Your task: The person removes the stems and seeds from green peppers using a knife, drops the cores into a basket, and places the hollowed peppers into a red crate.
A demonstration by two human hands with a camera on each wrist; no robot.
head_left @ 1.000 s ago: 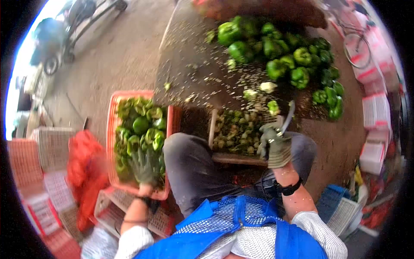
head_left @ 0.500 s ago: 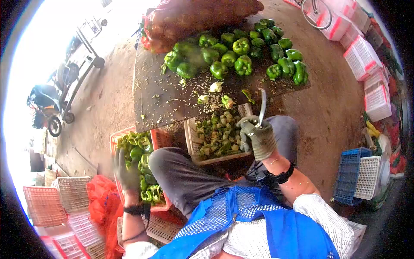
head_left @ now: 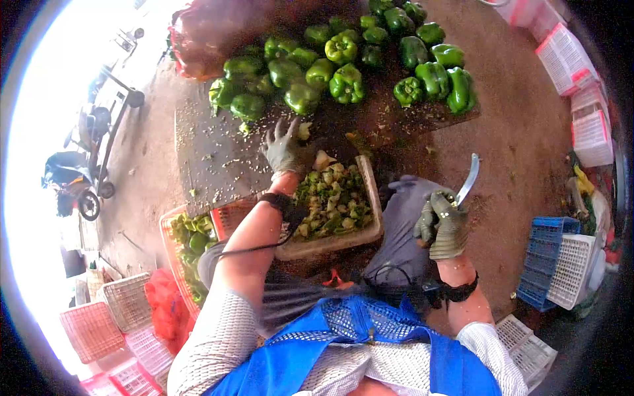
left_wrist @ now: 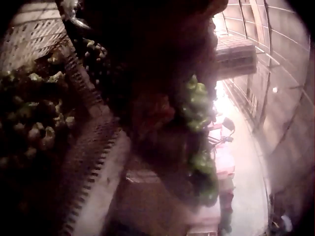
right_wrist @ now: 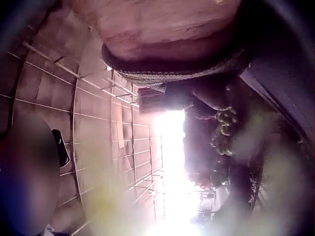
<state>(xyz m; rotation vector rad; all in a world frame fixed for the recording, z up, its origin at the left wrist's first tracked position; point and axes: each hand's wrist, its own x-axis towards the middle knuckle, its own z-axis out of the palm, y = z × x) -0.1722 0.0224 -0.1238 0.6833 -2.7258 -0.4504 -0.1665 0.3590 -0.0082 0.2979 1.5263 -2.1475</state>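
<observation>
My gloved left hand point(head_left: 282, 146) reaches out over the dark board point(head_left: 211, 165) with its fingers spread and nothing in it. It is just short of the heap of green bell peppers point(head_left: 343, 59), which shows dimly in the left wrist view as the peppers point(left_wrist: 198, 103). My gloved right hand point(head_left: 441, 223) hovers over my right knee and grips a curved knife point(head_left: 467, 179), blade pointing up and away. Between my knees stands a pale crate point(head_left: 370, 191) full of pepper cores and scraps. The right wrist view shows only the glove cuff point(right_wrist: 172, 69) and glare.
An orange crate point(head_left: 224, 218) of trimmed peppers sits at my left knee. Red, white and pink crates point(head_left: 125, 317) are stacked at lower left. A blue crate point(head_left: 545, 254) and white crates point(head_left: 588, 125) stand on the right. A scooter point(head_left: 69, 181) is parked far left. A red mesh sack point(head_left: 198, 39) lies behind the peppers.
My left hand left the orange crate and swung up and forward over the board toward the peppers. The right hand with the knife drifted right, away from the scrap crate.
</observation>
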